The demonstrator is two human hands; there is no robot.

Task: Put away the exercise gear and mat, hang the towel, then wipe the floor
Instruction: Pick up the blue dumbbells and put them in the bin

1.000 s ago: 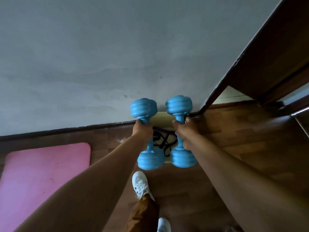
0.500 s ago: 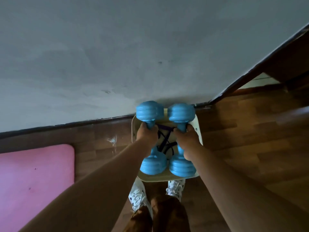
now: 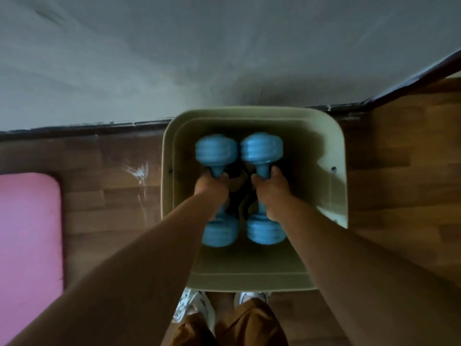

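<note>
As both sit inside bin [image 3: 254, 113] | left grip [image 3: 210, 187] clamps left dumbbell [image 3: 216, 152] | right grip [image 3: 272, 189] clamps right dumbbell [image 3: 261, 149]

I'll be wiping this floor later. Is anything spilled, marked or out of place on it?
Yes. A whitish smear streaks the brown wooden floor beside the beige plastic bin, between it and the pink exercise mat, which lies unrolled. Whether the smear is wet cannot be told.

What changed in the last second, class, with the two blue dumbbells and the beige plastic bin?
Both blue dumbbells, the left one and the right one, went down into the beige plastic bin. The left hand and right hand grip them as before. The pink mat stayed put.
</note>
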